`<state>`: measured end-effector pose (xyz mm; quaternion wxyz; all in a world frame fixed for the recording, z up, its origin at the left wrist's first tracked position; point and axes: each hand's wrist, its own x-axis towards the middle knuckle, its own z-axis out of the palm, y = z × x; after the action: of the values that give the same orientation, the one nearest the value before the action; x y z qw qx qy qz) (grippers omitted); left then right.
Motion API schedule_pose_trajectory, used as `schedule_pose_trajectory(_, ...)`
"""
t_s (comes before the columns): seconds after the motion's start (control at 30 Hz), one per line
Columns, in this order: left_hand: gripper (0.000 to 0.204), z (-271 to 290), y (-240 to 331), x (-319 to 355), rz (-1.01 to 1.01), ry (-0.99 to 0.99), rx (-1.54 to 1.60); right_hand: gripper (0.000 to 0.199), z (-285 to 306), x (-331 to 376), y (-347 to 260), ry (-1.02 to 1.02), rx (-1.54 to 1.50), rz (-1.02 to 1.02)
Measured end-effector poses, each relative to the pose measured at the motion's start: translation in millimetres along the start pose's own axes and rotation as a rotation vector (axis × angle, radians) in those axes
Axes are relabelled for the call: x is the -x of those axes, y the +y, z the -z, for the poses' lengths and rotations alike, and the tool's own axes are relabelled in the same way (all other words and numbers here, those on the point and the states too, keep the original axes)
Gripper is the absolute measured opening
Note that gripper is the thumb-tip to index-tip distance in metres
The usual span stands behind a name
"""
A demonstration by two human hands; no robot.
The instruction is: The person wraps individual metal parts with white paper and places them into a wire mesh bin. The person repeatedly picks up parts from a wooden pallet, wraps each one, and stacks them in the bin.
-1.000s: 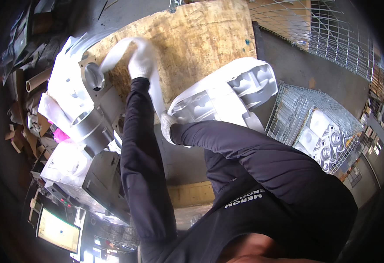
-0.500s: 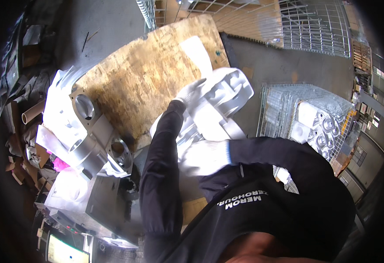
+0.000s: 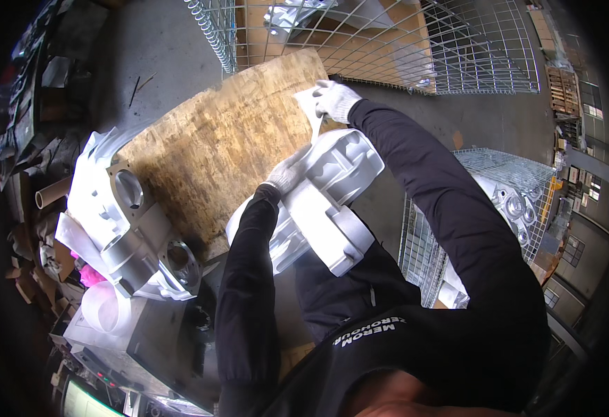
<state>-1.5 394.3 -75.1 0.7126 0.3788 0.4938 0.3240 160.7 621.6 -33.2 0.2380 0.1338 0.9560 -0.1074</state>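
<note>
A large silver metal casting (image 3: 325, 219) with ribbed hollows and a round boss lies tilted at the near right edge of the wooden board (image 3: 214, 132). My left hand (image 3: 287, 175), in a white knit glove, grips the upper left side of this casting; its fingertips are partly lost against the bright metal. Farther off, my gloved right hand (image 3: 337, 101) is closed on a thin white sheet (image 3: 308, 108) that hangs down beside the casting's far end. Whether the sheet is paper or foam, I cannot tell.
At the left of the board stand more silver castings (image 3: 127, 229) with round bores, next to white wrapping. A wire cage (image 3: 471, 48) is at the far side, and another wire cage (image 3: 520, 187) with castings is at the right. A grey metal box (image 3: 144, 333) sits near left.
My right hand has moved from the near side of the casting up to the white sheet and taken hold of it. My left hand stays on the casting, which has shifted slightly left and nearer.
</note>
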Motion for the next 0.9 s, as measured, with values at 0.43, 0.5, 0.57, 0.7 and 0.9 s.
schedule_pose_trajectory(0.43, 0.040, -169.6, 76.7, 203.1, 0.320, 0.966, 0.334, 0.038, -73.0, 95.2, -24.7, 0.190, -1.237, -0.670)
schedule_pose_trajectory(0.5, 0.044, -208.4, 70.4, 198.5, 0.199, 1.019, 0.394, 0.036, -81.0, 90.4, -28.0, 0.266, -1.233, -0.705)
schedule_pose_trajectory(0.57, 0.045, -226.6, 62.1, 191.3, 0.143, 1.077, 0.514, 0.039, -80.7, 87.6, -31.4, 0.281, -1.250, -0.762)
schedule_pose_trajectory(0.7, 0.044, -234.6, 57.2, 177.4, -0.012, 1.169, 0.371, 0.058, -63.2, 86.0, -38.0, 0.097, -1.117, -0.794)
schedule_pose_trajectory(0.9, 0.031, -267.5, 55.2, 177.1, 0.002, 1.183, 0.501, 0.096, -79.3, 139.8, -70.5, 0.050, -0.775, -0.738)
